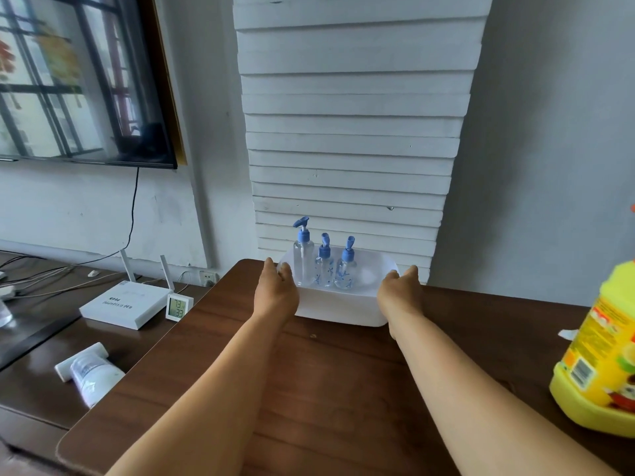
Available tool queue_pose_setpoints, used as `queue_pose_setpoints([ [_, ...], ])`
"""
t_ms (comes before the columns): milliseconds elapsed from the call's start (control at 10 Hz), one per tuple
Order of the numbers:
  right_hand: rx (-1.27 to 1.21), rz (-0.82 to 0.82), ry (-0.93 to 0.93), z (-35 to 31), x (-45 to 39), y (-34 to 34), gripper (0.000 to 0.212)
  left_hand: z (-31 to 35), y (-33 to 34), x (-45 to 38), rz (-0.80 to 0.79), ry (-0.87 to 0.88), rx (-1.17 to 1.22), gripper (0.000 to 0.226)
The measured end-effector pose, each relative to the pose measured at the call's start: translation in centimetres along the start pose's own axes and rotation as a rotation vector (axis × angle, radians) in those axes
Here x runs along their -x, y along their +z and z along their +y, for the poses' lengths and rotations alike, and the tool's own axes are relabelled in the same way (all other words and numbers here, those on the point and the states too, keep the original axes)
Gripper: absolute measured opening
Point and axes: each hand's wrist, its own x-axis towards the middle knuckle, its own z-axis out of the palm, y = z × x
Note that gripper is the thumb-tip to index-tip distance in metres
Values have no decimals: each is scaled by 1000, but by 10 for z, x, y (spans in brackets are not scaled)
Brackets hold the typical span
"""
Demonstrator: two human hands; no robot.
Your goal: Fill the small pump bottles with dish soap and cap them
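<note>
Three clear pump bottles with blue pump caps stand upright in a white plastic tub (338, 305) at the far edge of the brown table: a taller bottle (303, 261) on the left and two shorter ones (324, 267) (345, 270) beside it. My left hand (276, 290) grips the tub's left end, fingers curled over its rim. My right hand (400, 292) grips the tub's right end the same way. A big yellow dish soap jug (599, 359) stands at the table's right edge, partly cut off by the frame.
The brown wooden table (330, 389) stretches toward me. On a lower cabinet to the left lie a white router (123, 304), a small thermometer display (178, 307) and a white tube (91, 371). A slatted white panel and wall rise right behind the tub.
</note>
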Motion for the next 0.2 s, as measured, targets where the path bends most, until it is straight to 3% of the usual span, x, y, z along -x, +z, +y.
queue_pose_setpoints([
  [100,-1,25,-101,-5,5,-3,52,11,-2,10,60,82,-2,23],
  [200,-24,8,-178,-15,17,-10,50,25,-4,20,50,51,3,39],
])
